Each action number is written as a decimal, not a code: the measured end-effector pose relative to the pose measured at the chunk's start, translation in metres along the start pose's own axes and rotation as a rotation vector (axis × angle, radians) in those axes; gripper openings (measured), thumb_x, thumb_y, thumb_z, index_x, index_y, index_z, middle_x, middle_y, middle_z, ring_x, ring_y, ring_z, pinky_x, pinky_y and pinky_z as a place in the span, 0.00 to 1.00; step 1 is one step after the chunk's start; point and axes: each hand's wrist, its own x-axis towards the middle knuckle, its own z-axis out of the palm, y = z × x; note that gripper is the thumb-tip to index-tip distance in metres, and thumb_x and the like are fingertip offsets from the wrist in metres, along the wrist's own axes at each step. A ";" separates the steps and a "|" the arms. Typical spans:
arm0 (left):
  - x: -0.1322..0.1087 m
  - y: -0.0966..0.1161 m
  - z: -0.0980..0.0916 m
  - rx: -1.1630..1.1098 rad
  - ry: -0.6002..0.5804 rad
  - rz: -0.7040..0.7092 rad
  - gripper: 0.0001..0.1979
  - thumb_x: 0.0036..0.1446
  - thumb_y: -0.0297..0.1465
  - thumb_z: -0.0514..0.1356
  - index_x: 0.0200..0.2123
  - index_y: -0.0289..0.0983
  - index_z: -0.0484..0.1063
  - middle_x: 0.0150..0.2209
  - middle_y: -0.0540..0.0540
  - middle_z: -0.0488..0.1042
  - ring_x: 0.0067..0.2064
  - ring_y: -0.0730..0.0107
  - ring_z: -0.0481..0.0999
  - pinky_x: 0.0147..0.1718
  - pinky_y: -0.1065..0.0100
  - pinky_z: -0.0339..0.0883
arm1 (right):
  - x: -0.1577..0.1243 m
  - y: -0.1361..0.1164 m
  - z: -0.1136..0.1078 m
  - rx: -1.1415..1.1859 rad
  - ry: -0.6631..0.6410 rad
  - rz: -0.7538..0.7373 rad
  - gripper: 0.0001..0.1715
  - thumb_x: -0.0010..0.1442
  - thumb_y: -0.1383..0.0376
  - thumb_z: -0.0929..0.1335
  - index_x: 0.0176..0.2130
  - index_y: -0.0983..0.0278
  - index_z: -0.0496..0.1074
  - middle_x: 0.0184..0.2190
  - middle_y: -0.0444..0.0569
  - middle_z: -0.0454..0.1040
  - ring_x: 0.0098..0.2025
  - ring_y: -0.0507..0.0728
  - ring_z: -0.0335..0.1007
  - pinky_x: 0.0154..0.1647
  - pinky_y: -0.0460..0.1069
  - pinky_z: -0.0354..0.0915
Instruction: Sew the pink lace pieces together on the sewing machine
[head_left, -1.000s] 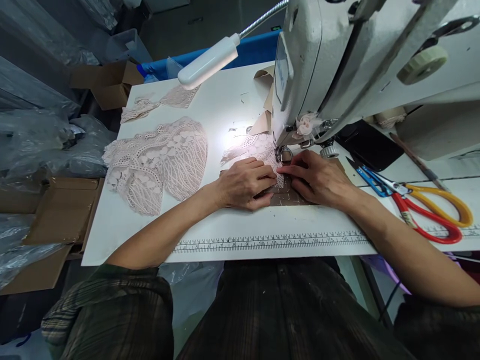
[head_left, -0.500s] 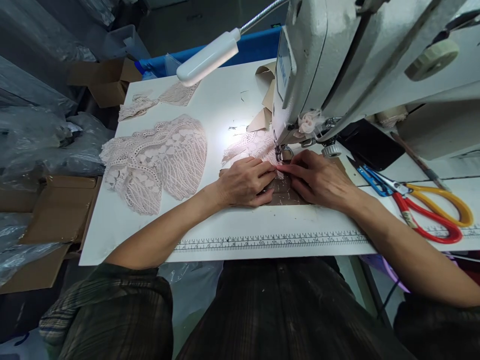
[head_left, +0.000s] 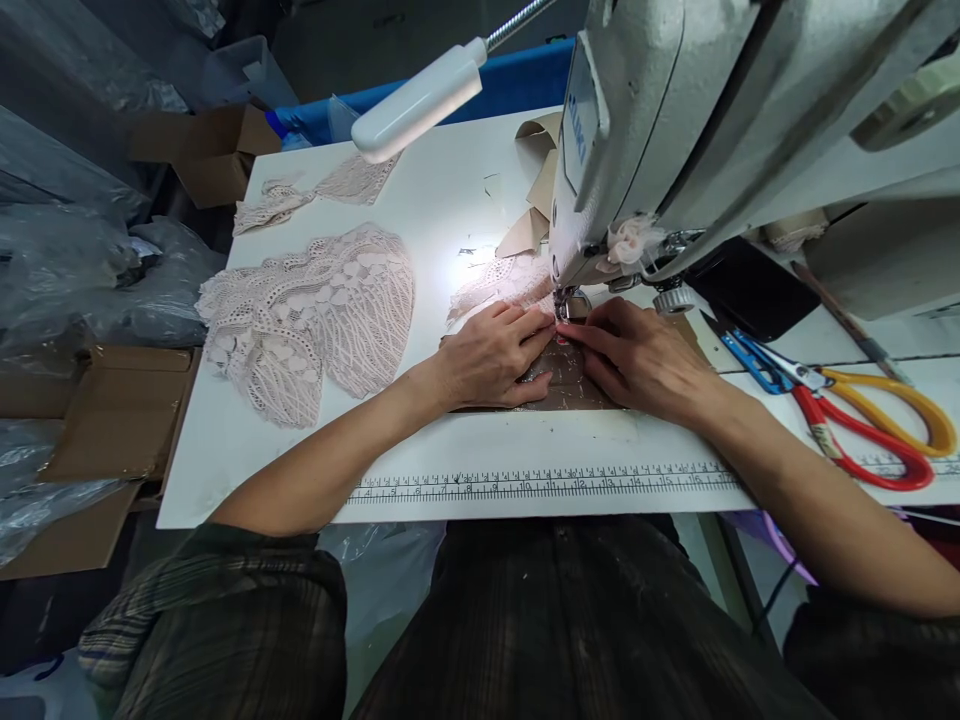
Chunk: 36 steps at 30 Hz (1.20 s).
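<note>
Where the needle end of the sewing machine [head_left: 630,130] comes down, a piece of pale pink lace [head_left: 499,280] lies at its metal foot, thin and openwork with a scalloped look, partly hidden by fingers. Beneath it, in front of the machine, is a flat brown sheet [head_left: 574,388] strewn with thread bits, on the smooth white desk [head_left: 435,460]. Left of the foot, the left hand [head_left: 495,355] lies palm down over the lace, its grip loose, with a gap between thumb and fingers. Just right of the foot, the right hand [head_left: 637,355] reaches a fingertip to the lace edge; I cannot tell whether its grip pinches the cloth.

The lace's visible part runs mostly sideways, its long axis roughly along the machine's front, its right end pointing at the foot (the rest is covered).

Counted around the machine: one fabric flower [head_left: 634,242], soft and ruffled, on its needle end; one lamp [head_left: 420,100], white and rounded, beyond the foot to the left; one pair of scissors [head_left: 814,415] with red and yellow loops, to the machine's front right; and two open cardboard boxes [head_left: 214,160] [head_left: 120,415] far left. More lace [head_left: 322,310] lies spread well left of it, the layers too overlapped to count.
</note>
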 end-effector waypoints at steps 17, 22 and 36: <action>0.004 -0.009 0.002 -0.072 -0.023 -0.060 0.26 0.65 0.43 0.55 0.56 0.29 0.69 0.55 0.31 0.70 0.52 0.48 0.73 0.49 0.52 0.66 | 0.004 -0.004 -0.003 0.042 -0.083 0.110 0.24 0.68 0.61 0.60 0.57 0.64 0.75 0.44 0.60 0.75 0.42 0.62 0.72 0.43 0.57 0.69; 0.004 -0.012 0.006 -0.053 0.015 -0.070 0.28 0.63 0.47 0.56 0.57 0.30 0.68 0.55 0.32 0.71 0.52 0.49 0.74 0.48 0.52 0.67 | 0.006 0.005 -0.025 0.227 -0.145 0.191 0.24 0.67 0.59 0.61 0.56 0.63 0.75 0.46 0.57 0.76 0.35 0.58 0.73 0.37 0.53 0.70; 0.003 -0.017 0.011 -0.098 0.060 -0.068 0.28 0.63 0.46 0.57 0.57 0.31 0.70 0.55 0.33 0.72 0.53 0.50 0.74 0.51 0.49 0.68 | 0.013 0.017 -0.017 0.394 -0.163 0.571 0.36 0.67 0.40 0.55 0.46 0.64 0.75 0.40 0.58 0.76 0.40 0.62 0.72 0.43 0.56 0.67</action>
